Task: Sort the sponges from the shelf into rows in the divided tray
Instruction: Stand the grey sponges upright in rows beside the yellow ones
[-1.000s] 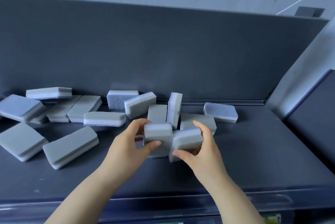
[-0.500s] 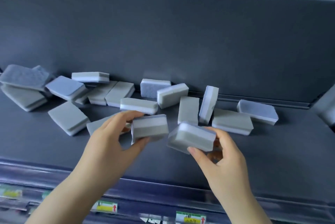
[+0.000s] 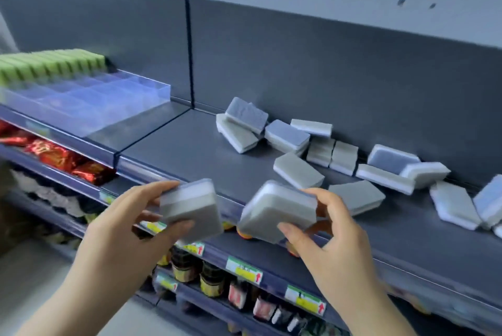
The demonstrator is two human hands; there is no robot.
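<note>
- Left hand (image 3: 127, 227) grips one grey sponge (image 3: 190, 210), off the shelf (image 3: 190, 151)
- Right hand (image 3: 334, 240) clamps another sponge (image 3: 274, 210)
- Divided tray (image 3: 114, 102) far left

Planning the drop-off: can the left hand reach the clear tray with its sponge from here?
Probably yes. The left hand holds its sponge in front of the shelf, the tray lies further left with an open top, and nothing stands between them.

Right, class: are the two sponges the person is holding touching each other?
Apart. The head view shows a gap of dark shelf between the left sponge, held by the left hand, and the right sponge, held by the right hand.
</note>
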